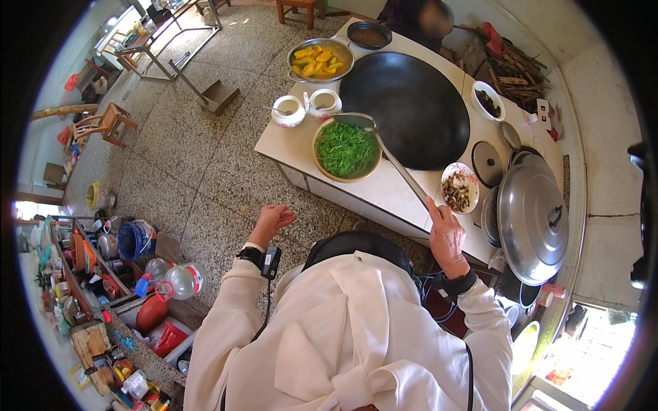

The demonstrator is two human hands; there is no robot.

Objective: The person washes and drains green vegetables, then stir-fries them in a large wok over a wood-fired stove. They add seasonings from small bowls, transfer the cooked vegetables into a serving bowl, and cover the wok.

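Note:
My right hand (446,237) grips the handle of a long metal wok spatula (400,163). The spatula's head lies over the far rim of a bowl (317,165) filled with chopped leafy greens (347,149); whether it touches the bowl I cannot tell. Beyond the handle a large black wok (406,110) is set into the tiled stove top (295,149), with no food visible in it. A patterned bowl of chopped brown and white bits (459,191) stands close to my right hand. My left hand (275,220) hangs in front of the stove, fingers loosely bent, holding nothing.
Beside the wok stand two white seasoning jars (288,111), a pan of yellow squash pieces (320,60) and a dark bowl (369,36). A large domed lid (532,218) leans at the right. A person (416,20) is behind the stove, near stacked firewood (514,72).

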